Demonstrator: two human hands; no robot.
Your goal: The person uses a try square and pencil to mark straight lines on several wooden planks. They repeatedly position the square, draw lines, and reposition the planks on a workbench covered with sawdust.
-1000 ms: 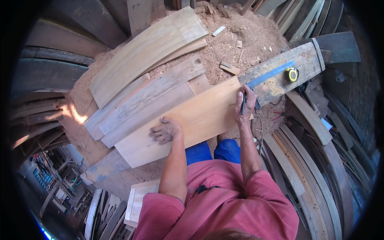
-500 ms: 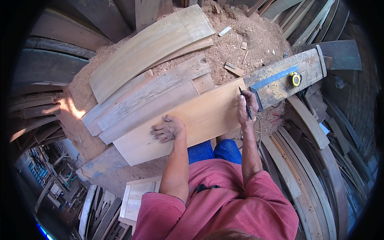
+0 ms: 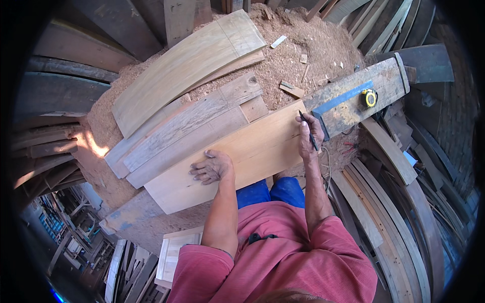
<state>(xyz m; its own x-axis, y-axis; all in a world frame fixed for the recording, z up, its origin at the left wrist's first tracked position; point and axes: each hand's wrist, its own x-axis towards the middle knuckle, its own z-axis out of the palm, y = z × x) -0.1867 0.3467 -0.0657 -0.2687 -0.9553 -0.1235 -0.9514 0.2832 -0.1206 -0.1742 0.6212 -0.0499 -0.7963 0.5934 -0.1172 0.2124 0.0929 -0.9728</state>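
A pale, smooth wooden board (image 3: 252,144) lies at a slant in front of me, its right end higher in the view. My left hand (image 3: 213,167) rests flat on its left half with the fingers spread. Near the board's right end, my right hand (image 3: 310,136) grips a dark pen or pencil (image 3: 307,126), its tip close to the wood by the far corner. Just right of that hand lies a blue-and-black try square (image 3: 339,100) on a worn plank (image 3: 391,81). A yellow and black tape measure (image 3: 369,98) sits beside the square's blade.
Beyond the board, several rough planks (image 3: 192,121) and a wide pale board (image 3: 187,70) lie over wood shavings (image 3: 313,38). A small wood offcut (image 3: 292,89) rests near the board's far corner. Long boards (image 3: 389,227) are stacked at the right. A pale panel (image 3: 174,257) stands at lower left.
The view has shifted slightly, so the far boards and tools sit a little differently in it. Both hands keep nearly the same places on the board, the pen still in my right.
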